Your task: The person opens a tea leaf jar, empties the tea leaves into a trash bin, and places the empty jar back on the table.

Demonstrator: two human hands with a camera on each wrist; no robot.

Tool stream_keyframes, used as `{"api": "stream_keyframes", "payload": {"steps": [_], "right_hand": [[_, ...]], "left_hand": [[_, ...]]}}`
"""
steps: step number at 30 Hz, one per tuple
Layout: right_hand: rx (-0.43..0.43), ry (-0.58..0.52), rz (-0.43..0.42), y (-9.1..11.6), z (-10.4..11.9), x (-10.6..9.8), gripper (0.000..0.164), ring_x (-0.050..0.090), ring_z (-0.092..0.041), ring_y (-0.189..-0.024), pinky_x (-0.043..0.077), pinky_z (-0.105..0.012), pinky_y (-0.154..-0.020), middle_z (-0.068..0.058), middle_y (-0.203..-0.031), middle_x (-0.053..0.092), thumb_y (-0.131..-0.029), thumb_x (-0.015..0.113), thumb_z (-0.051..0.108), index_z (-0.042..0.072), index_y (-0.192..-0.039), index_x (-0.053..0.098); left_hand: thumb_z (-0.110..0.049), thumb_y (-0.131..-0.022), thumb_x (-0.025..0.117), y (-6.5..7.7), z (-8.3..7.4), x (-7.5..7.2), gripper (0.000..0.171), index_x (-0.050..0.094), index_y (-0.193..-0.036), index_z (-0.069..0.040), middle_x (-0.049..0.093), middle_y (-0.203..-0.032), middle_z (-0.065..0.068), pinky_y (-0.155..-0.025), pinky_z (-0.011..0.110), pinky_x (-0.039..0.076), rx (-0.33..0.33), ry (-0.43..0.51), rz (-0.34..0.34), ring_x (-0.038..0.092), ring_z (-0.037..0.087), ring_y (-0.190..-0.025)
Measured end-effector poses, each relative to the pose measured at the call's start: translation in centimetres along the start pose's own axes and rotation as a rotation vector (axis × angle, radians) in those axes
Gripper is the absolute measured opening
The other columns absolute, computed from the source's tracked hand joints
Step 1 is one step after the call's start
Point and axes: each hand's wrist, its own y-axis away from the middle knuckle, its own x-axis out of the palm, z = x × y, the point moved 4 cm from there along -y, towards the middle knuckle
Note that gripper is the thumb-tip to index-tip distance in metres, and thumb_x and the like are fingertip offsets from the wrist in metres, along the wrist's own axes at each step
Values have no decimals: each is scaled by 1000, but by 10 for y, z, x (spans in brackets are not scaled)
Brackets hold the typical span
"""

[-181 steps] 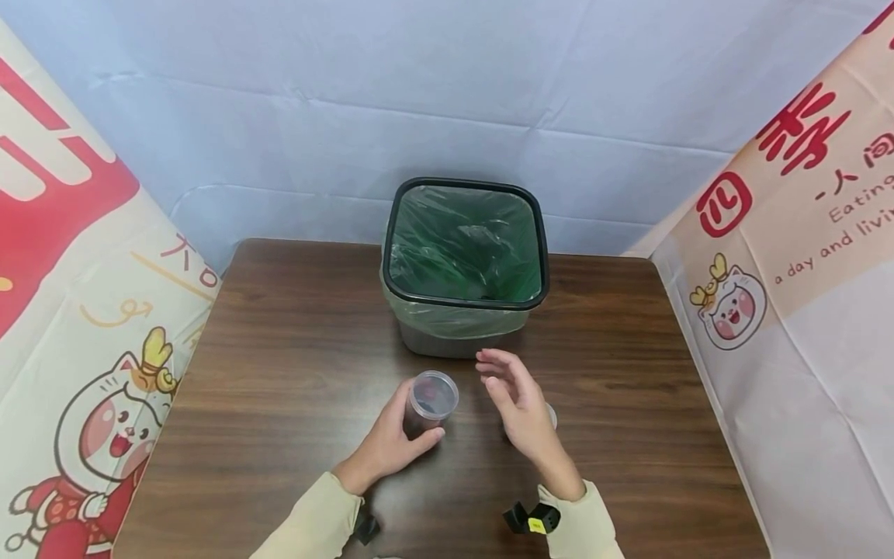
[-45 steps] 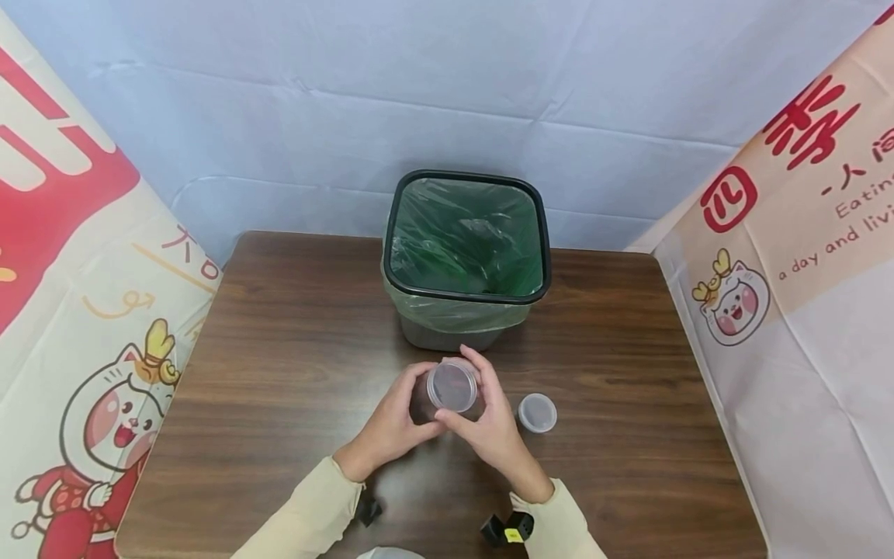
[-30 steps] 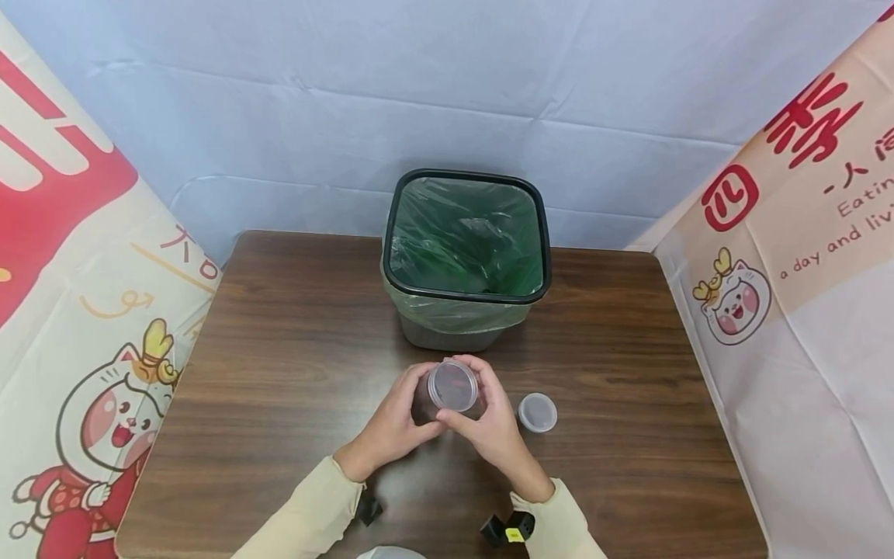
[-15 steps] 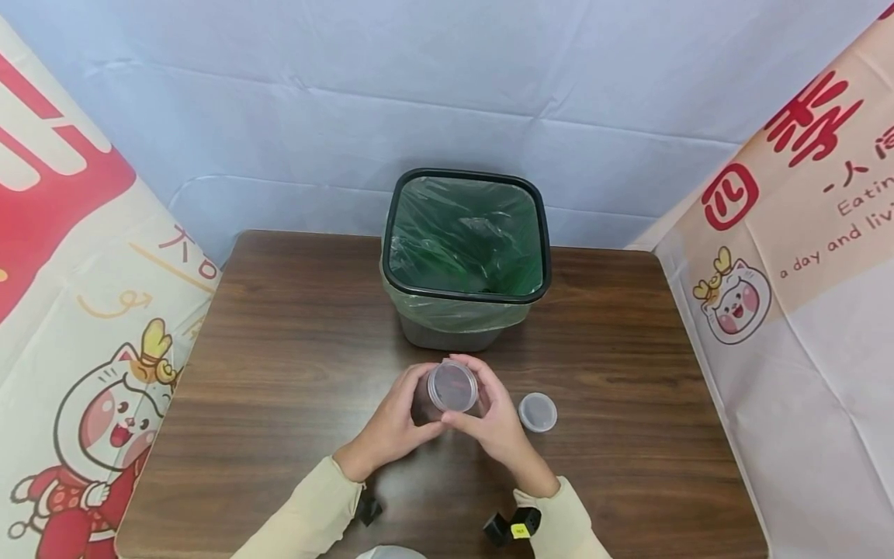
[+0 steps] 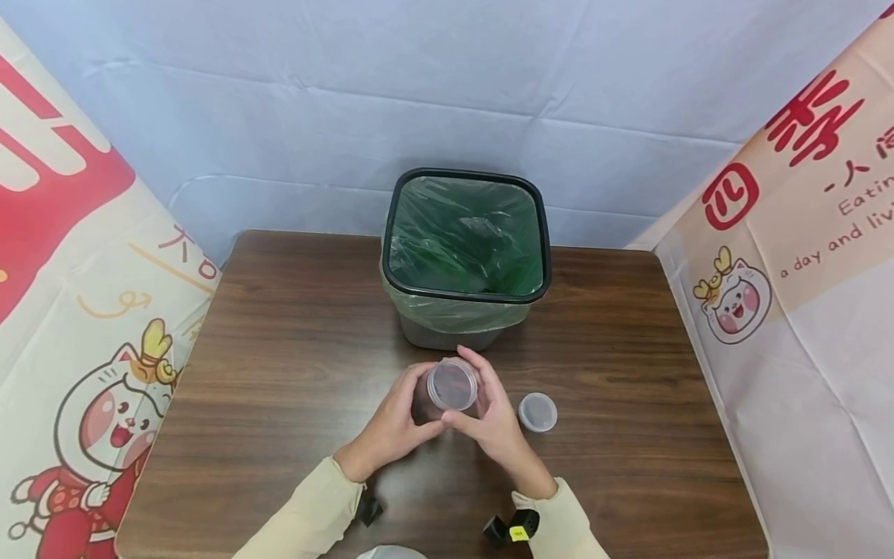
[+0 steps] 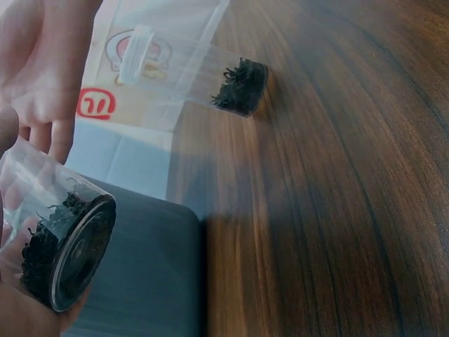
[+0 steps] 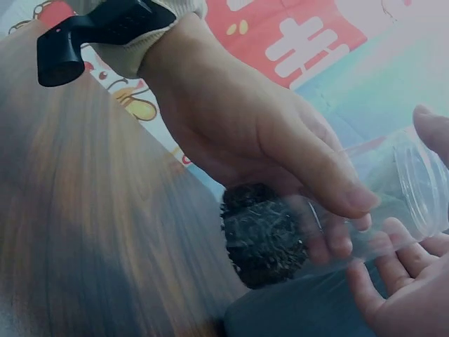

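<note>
A clear plastic jar [image 5: 452, 386] with dark, curly, tea-like leaves [image 7: 266, 239] at its bottom is held between both hands. My left hand [image 5: 393, 419] wraps round its body, the thumb along the near side. At the ridged top, my right hand [image 5: 497, 423] grips with thumb and fingers on opposite sides, one finger slightly raised. In the head view the jar stands in front of the bin, its top facing up. A second, similar jar [image 6: 182, 70] with dark leaves and a whitish lid stands on the table, right of my right hand.
A square bin [image 5: 450, 341] with a black rim and a green-tinted liner bag [image 5: 461, 233] stands behind the hands on the brown wooden table [image 5: 293, 334]. A whitish object [image 5: 391, 553] shows at the bottom edge. Printed cloth walls close in the sides and back.
Six seconds ago my right hand was off the held jar, over the second one; now it is on the jar's top. In the last half second a right finger has lifted slightly.
</note>
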Motion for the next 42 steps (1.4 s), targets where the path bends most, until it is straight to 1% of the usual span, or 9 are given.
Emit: {"api": "stream_keyframes", "payload": {"steps": [5,7,10,13,19,23,28,30,42], "right_hand": [[-3,30,-26,-1,-1,4,83,40,-31,-129,33,-33,-107,-24,-140,42,-77,74,2,-1,-146,28],[9,48,-35,-1,-2,5,83,39,-33,-128,33,-35,-107,-22,-140,42,-76,74,1,1,-146,29],[30,74,-48,-1,-5,6,83,38,-35,-128,32,-36,-107,-19,-140,41,-76,74,0,3,-146,30],[44,84,-63,0,-7,6,83,38,-32,-129,31,-34,-108,-18,-141,39,-76,74,0,3,-146,30],[44,77,-71,0,-9,7,83,40,-29,-127,34,-33,-106,-17,-140,41,-75,76,3,5,-146,31],[33,78,-76,0,-9,7,80,41,-30,-124,36,-34,-104,-17,-136,43,-75,77,5,5,-143,34],[37,107,-96,0,-9,7,75,43,-29,-123,36,-31,-103,-16,-135,44,-75,76,5,3,-138,35],[35,111,-100,0,-9,7,74,43,-30,-123,36,-31,-103,-16,-135,44,-75,76,4,2,-136,35],[14,80,-91,0,-10,7,70,43,-31,-123,35,-31,-105,-19,-134,44,-77,75,6,2,-136,37]], "left_hand": [[-19,-72,81,4,24,10,78,39,-137,-3,49,-132,13,-99,49,39,-3,-1,-6,47,25,-121],[-22,-74,80,5,29,11,78,38,-138,-6,48,-133,10,-100,47,39,4,2,-7,46,22,-121],[-27,-75,78,5,31,10,77,37,-138,-9,47,-134,6,-100,44,39,22,4,-9,46,19,-122],[-31,-77,76,5,32,9,76,37,-139,-12,47,-133,4,-101,43,39,34,-1,-8,45,17,-122],[-27,-75,78,4,33,9,76,38,-138,-11,48,-132,4,-101,43,39,47,-12,-17,46,16,-121],[-21,-73,80,3,30,9,76,40,-136,-7,50,-130,7,-100,44,40,34,-6,-26,47,20,-120],[-12,-72,80,-1,4,-2,72,42,-132,0,51,-127,15,-99,47,39,-3,10,-19,48,27,-118],[-10,-72,80,-2,-4,-6,71,43,-131,1,52,-126,16,-99,47,39,-3,13,-22,49,27,-117],[-9,-70,80,-2,-5,-6,71,43,-130,2,52,-125,17,-98,49,40,4,15,-36,49,28,-116]]}}
